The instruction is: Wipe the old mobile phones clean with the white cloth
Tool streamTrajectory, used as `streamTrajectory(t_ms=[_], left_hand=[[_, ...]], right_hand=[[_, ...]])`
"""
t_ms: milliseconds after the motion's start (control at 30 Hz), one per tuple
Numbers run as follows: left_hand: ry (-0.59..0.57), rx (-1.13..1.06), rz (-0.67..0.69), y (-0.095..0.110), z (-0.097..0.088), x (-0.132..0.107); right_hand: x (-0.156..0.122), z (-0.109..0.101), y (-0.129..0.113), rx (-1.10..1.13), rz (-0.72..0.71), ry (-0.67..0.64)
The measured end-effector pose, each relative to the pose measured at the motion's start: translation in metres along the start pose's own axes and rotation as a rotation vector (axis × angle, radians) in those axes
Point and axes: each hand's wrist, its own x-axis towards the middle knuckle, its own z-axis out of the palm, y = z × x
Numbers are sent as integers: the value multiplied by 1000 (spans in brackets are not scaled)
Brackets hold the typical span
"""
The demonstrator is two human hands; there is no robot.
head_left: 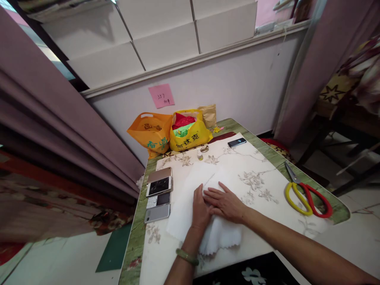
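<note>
A soft white cloth [184, 202] with a scalloped lower edge lies on the table, bunched into folds below my hands. My left hand [201, 209], with a green bangle [187, 257] on its wrist, is closed on the cloth, its fingers pointing away from me. Part of its grip is hidden by the other hand. My right hand [227, 204] rests palm down with fingers stretched and apart, its fingertips meeting the left hand over the cloth. Just beyond the fingers a thin dark line shows on the cloth; I cannot tell what it is.
Several phones [158, 186] line the table's left side. Scissors [299, 194] with yellow and red handles lie right; another phone [236, 142] lies far right. A small bottle [200, 153], an orange bag [154, 132] and a yellow bag [190, 136] stand toward the wall. Black patterned fabric [249, 271] is nearest me.
</note>
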Motion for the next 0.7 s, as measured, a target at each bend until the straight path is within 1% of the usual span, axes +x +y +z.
streamTrajectory(t_ms=[33,67,167,200,233,333,367,400,467,500,533,600,633,667,700], left_hand=[[-14,14,-4,1,0,0],[-27,21,-20,3,0,0],[-50,15,-76,6,-1,0],[-49,12,-94,6,-1,0],[-49,10,-110,6,-1,0],[-62,13,-133,5,-2,-1],[-71,13,-136,5,-2,-2],[-80,10,-142,5,-2,-2],[-94,1,-164,7,-3,-3],[-100,-4,-176,8,-3,-4],[-107,-9,-186,9,-3,-5],[-113,-13,-199,10,-3,-6],[-117,-15,-202,11,-4,-6],[-121,-15,-205,12,-4,-7],[-124,-16,-206,12,-5,-7]], right_hand=[[0,0,5,-61,27,-31],[0,-1,10,-114,90,-34],[0,-4,21,-220,344,37],[1,-4,21,-231,364,52],[1,-3,20,-224,321,46],[1,-3,14,-140,5,-56],[1,-3,14,-133,-16,-74],[1,-5,15,-148,35,-68],[1,-9,20,-209,205,-18],[-1,-10,23,-228,237,-3],[-2,-12,26,-222,178,-16],[-6,-14,31,-160,-66,-105],[-7,-15,33,-142,-126,-129],[-8,-15,35,-148,-101,-118],[-9,-15,36,-167,-28,-87]])
